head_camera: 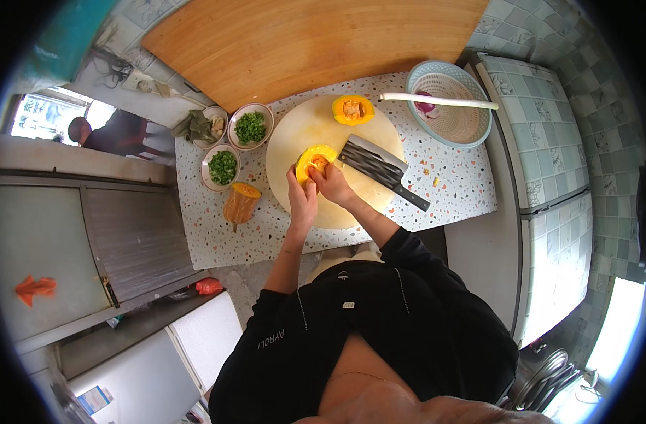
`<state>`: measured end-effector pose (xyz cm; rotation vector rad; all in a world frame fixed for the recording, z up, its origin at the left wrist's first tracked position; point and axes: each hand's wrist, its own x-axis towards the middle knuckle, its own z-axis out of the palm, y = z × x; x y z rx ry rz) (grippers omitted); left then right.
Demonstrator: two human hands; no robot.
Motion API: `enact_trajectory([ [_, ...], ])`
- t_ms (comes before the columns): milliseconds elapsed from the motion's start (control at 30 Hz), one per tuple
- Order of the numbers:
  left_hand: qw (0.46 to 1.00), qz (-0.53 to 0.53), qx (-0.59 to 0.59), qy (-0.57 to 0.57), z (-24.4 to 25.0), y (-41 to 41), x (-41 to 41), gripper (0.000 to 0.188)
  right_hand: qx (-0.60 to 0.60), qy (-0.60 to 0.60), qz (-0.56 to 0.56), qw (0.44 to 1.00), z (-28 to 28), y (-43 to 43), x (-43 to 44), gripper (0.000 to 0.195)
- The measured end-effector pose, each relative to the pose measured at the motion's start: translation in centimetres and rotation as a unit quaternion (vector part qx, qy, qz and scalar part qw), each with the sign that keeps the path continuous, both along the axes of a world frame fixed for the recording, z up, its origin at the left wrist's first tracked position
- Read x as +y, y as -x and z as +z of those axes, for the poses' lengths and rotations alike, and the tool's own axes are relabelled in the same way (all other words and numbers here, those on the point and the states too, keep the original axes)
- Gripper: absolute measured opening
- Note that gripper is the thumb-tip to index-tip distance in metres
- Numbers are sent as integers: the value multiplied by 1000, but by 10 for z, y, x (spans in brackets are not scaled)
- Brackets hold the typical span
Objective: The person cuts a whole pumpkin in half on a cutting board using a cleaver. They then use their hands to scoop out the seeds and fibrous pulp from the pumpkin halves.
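My left hand (302, 199) grips a cut piece of pumpkin (306, 157) from the left, above a round cutting board (291, 127). The fingers of my right hand (331, 183) are at the seedy hollow of that piece. Just right of my hands a cleaver (378, 167) with a dark handle lies across the board, its handle past the edge. Another cut pumpkin piece (353, 110), seeds showing, rests at the board's far edge. The stem end of a pumpkin (241, 205) stands on the speckled table (450, 199), left of the board.
Two bowls of chopped greens (250, 127) (221, 167) and a bowl with pale pieces (217, 126) stand at left. A plastic basket (450, 139) holds a red onion (424, 104), with a long white stalk (439, 99) across it. A wooden board (312, 47) stands behind. A person (110, 132) sits farther off.
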<state>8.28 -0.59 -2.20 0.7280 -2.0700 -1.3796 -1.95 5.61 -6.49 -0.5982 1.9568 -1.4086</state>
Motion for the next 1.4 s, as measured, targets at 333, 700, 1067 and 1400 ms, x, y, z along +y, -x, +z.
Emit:
enact_trajectory([
  [333,999,31,-17,18,-5,-5,-5,50,-34,-87,112,989,40,4,7,29],
  [700,967,65,-10,-245,-28,-11,-25,44,-260,68,119,956,-6,22,16,27],
  [1067,996,66,-7,-66,-36,-3,-15,46,159,-107,81,978,4,2,10,58],
  [1400,993,75,-31,-84,-25,2,-8,49,130,-99,37,986,5,-3,-4,45],
])
